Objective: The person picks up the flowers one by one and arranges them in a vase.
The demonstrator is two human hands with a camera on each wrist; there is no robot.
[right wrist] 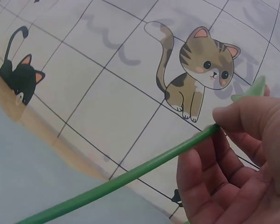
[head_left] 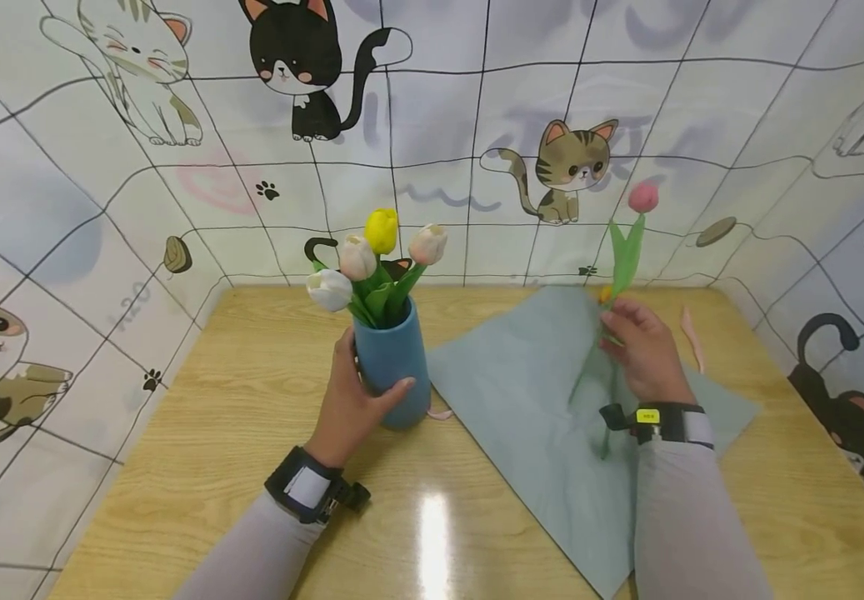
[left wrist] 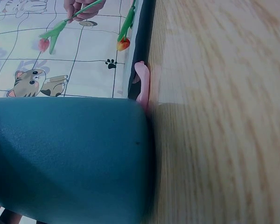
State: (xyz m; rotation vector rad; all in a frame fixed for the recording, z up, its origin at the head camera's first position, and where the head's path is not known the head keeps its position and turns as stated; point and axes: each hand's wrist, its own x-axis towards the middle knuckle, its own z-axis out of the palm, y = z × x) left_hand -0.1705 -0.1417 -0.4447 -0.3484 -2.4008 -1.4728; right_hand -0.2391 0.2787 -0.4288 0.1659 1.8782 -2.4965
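Note:
A blue vase (head_left: pixel 394 358) stands on the table at centre, and my left hand (head_left: pixel 352 400) grips its side with the thumb across the front. Out of it rise a yellow tulip (head_left: pixel 382 231), a white tulip (head_left: pixel 329 289) and two pale pink tulips. In the left wrist view the vase wall (left wrist: pixel 70 154) fills the lower left. My right hand (head_left: pixel 645 346) holds a pink tulip (head_left: pixel 643 197) upright above the paper. Thumb and fingers pinch its green stem (right wrist: pixel 130 175) in the right wrist view. An orange tulip (left wrist: pixel 123 44), partly hidden in the head view, lies by that hand.
Grey-blue wrapping paper (head_left: pixel 521 375) lies on the right part of the wooden table (head_left: pixel 252 375). One pink ribbon (head_left: pixel 690 337) is at its right, and a pink end (head_left: pixel 439 414) pokes out beside the vase. Cat-print cloth (head_left: pixel 439 108) walls the back and sides.

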